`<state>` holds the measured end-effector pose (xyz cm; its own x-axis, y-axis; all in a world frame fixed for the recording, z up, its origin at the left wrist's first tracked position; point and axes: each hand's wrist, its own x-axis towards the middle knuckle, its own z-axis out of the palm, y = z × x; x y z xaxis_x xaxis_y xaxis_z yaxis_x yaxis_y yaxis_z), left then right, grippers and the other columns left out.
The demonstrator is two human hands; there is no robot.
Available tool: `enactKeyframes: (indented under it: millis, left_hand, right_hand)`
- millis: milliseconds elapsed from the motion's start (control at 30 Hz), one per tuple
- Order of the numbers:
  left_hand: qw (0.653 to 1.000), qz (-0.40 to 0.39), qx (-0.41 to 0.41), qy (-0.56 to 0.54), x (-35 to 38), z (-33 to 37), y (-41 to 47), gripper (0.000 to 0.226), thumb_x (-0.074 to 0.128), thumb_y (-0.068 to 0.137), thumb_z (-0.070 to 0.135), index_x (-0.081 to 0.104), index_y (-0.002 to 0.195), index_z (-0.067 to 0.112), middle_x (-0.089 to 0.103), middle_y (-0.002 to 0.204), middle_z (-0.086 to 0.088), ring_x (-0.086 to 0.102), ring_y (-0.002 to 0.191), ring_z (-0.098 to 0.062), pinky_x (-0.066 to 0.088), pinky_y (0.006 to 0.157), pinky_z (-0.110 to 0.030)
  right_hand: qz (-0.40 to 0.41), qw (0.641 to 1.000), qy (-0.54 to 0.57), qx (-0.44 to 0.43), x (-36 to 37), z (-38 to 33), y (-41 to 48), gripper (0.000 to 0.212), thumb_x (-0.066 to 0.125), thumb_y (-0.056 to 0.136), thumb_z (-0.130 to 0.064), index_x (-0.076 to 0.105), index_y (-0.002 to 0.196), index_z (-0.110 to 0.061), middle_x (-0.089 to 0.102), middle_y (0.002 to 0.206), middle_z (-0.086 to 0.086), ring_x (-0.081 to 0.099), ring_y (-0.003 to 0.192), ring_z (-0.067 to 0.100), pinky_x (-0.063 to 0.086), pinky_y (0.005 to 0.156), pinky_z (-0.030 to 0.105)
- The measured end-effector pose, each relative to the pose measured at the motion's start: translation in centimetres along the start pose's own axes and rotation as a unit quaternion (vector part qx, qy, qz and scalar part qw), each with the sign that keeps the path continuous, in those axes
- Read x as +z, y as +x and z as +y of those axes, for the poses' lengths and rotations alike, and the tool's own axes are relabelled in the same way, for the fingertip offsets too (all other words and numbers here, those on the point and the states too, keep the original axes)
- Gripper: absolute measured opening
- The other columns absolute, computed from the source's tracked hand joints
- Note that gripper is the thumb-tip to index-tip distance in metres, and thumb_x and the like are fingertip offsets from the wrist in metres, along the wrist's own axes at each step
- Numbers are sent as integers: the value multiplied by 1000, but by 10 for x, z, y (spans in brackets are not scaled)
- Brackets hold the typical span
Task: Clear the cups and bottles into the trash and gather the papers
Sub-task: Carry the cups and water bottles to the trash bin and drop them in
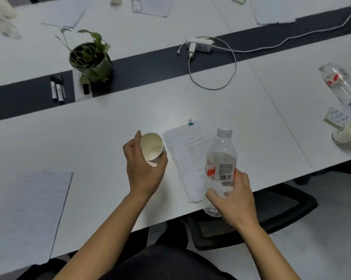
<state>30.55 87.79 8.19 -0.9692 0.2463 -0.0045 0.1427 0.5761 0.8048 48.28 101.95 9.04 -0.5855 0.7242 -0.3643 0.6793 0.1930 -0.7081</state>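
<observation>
My left hand point(143, 168) grips a white paper cup point(152, 146) near the middle of the white table point(101, 126); its mouth faces me and it looks empty. My right hand point(234, 197) holds a clear plastic bottle point(221, 164) with a red and white label, upright near the front edge. Between them lies a clipped stack of printed papers point(190, 150) with a green binder clip point(190, 122). More sheets point(25, 205) lie at the left. A second bottle point(338, 81) and another cup point(346, 134) stand at the far right.
A potted plant point(90, 59) and markers point(57, 90) sit on the dark centre strip, with a power strip and white cable point(200, 45) farther right. Papers point(271, 11) and blurred bottles lie on the far table. A black mesh chair point(271, 211) stands under the front edge.
</observation>
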Motion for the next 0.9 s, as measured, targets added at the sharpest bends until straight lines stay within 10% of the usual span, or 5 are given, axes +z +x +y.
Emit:
enactKeyframes:
  millis: [233, 400, 633, 900]
  left_hand:
    - [985, 144, 14, -92, -71, 46, -150, 93, 80, 74, 41, 29, 150, 23, 37, 129, 29, 38, 119, 19, 27, 91, 4]
    - [963, 228, -81, -116, -88, 28, -304, 96, 83, 69, 40, 31, 149, 30, 47, 140, 16, 44, 128, 3, 36, 104, -17]
    - [897, 383, -209, -74, -140, -13, -501, 92, 90, 67, 29, 32, 136, 48, 44, 108, 56, 44, 102, 29, 39, 92, -26]
    - [795, 553, -234, -90, -219, -67, -626, 83, 79, 58, 48, 36, 129, 52, 51, 113, 48, 52, 103, 18, 40, 86, -18]
  right_hand:
    - [-2, 991, 47, -128, -48, 25, -76, 63, 78, 62, -34, 51, 119, -31, 46, 105, -17, 57, 92, 3, 50, 78, 31]
    - [-93, 970, 54, -217, -48, 73, -145, 53, 77, 65, -34, 52, 111, -39, 47, 103, -18, 55, 90, -4, 45, 74, 24]
    - [-256, 935, 27, -246, -20, 112, -258, 60, 75, 65, -36, 49, 119, -44, 48, 106, -22, 59, 92, 0, 48, 78, 31]
    - [-391, 839, -29, -378, 39, 78, -383, 60, 79, 68, -21, 45, 106, -52, 49, 105, -18, 51, 94, -19, 40, 67, 12]
